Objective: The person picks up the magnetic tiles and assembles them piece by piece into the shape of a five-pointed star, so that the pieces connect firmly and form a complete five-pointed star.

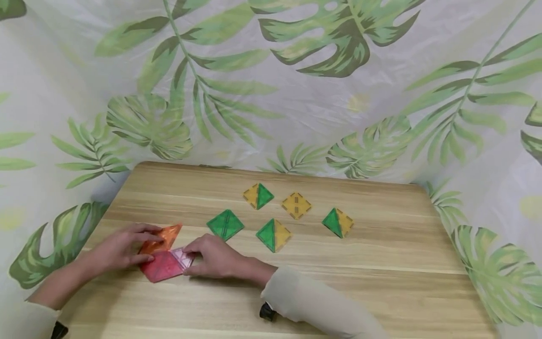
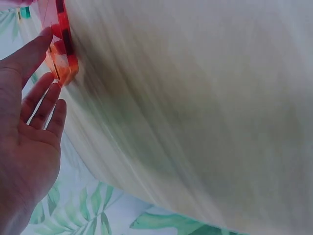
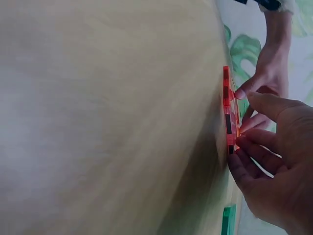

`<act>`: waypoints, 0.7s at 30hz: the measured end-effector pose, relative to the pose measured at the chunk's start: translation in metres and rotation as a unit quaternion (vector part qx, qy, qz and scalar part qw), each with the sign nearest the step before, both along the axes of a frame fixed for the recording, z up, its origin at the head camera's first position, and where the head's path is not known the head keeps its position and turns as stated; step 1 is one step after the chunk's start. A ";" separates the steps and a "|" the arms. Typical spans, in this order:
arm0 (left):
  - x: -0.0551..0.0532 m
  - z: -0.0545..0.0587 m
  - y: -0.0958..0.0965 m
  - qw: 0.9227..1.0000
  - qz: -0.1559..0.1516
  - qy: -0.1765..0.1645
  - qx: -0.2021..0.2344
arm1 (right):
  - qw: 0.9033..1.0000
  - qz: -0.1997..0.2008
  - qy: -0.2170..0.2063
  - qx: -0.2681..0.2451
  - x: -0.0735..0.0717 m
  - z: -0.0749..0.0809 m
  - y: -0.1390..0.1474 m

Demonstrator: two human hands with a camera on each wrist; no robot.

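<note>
Orange tile [image 1: 171, 234] touched by left hand [image 1: 120, 247], fingers extended, thumb rested on red tile [image 1: 162, 268]. Pale pink tile [image 1: 181, 258] pinched by right hand [image 1: 217, 257], forearm [image 1: 317, 299] angled inward over surface [image 1: 394, 263].

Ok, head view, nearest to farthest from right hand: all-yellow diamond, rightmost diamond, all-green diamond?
1. All-green diamond: just beyond the right hand.
2. All-yellow diamond: farther right and back.
3. Rightmost diamond: far right.
</note>
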State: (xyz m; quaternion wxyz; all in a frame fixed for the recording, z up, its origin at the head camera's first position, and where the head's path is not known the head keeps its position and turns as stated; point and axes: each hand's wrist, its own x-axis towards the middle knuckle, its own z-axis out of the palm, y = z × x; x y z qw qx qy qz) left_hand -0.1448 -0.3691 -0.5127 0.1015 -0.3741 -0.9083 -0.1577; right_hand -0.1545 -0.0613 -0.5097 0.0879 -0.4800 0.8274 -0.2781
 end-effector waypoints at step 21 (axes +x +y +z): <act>0.061 0.000 0.106 0.993 -0.078 -0.077 0.052 | 0.999 0.003 0.038 0.024 0.062 0.002 0.122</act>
